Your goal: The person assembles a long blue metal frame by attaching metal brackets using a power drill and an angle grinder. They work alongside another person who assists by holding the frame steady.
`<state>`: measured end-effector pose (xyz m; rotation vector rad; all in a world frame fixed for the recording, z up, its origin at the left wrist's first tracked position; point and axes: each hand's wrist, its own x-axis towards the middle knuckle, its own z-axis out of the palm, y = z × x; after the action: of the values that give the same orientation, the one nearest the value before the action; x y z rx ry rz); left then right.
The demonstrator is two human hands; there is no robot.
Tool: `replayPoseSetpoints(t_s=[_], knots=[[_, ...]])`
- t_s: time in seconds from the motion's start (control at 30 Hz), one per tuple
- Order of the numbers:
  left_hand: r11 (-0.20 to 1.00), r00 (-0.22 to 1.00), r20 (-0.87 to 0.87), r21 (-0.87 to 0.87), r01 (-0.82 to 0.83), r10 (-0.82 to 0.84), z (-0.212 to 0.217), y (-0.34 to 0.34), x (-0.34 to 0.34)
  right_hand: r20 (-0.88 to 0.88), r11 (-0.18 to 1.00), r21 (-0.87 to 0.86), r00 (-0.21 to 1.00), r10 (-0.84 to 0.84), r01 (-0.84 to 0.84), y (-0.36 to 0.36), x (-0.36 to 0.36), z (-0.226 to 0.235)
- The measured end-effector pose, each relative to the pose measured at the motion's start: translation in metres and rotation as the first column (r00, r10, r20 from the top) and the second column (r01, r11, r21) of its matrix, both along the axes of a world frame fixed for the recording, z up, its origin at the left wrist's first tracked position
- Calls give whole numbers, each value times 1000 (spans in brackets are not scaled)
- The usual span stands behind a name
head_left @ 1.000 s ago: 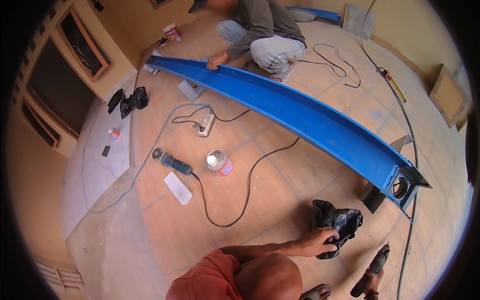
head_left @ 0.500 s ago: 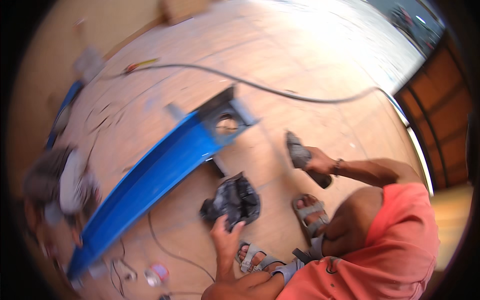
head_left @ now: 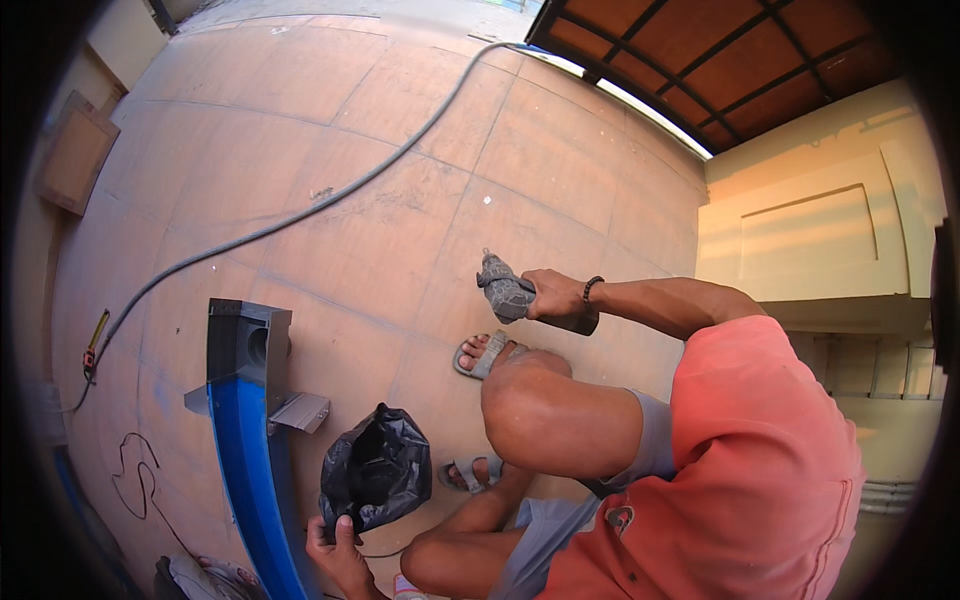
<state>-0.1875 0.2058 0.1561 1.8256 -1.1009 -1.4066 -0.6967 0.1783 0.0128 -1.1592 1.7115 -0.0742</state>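
Note:
My left hand [head_left: 338, 556] pinches the edge of a black plastic bag [head_left: 385, 492] between thumb and fingers. The bag gapes at the top, and its inside is too dark to make out. Out to the right, my right hand [head_left: 553, 294] is wrapped around a worn grey power drill [head_left: 506, 292], its narrow tip pointing away from me. Just left of the bag lies a long blue metal channel [head_left: 237, 440]. Its far end is a grey metal piece [head_left: 235, 330] with a round hole, and a small grey plate [head_left: 302, 411] sticks out beside it.
A thick grey cable [head_left: 350, 187] curves over the tiled floor [head_left: 420, 240]. At far left lie a tape measure [head_left: 90, 358] and a thin dark cord [head_left: 150, 490]. Someone's clothing [head_left: 205, 580] shows at lower left. My sandalled foot [head_left: 485, 354] is below the drill. A wooden box [head_left: 78, 152] stands near the left wall.
The view has turned to the right, so the blue channel now appears farther left and steeper. Both hands still hold the bag and the drill.

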Motion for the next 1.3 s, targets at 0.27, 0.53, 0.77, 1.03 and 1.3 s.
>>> replayPoseSetpoints(t_s=[0.27,0.53,0.77,1.03,1.3], knots=[[926,934,52,159,343,-355,141,-4,-30,-201,893,317,943,-266,319,194,-50,152],[880,888,82,204,429,-452,270,66,-43,-406,637,511,815,-413,577,414,-13,366],[892,903,92,224,393,-421,329,152,-35,-489,496,522,720,-492,694,545,-13,446],[972,980,178,232,42,-84,344,307,-26,-510,550,465,718,-474,694,607,-101,446],[933,894,355,130,-335,272,299,459,-12,-195,792,521,948,-253,318,627,-152,383]])
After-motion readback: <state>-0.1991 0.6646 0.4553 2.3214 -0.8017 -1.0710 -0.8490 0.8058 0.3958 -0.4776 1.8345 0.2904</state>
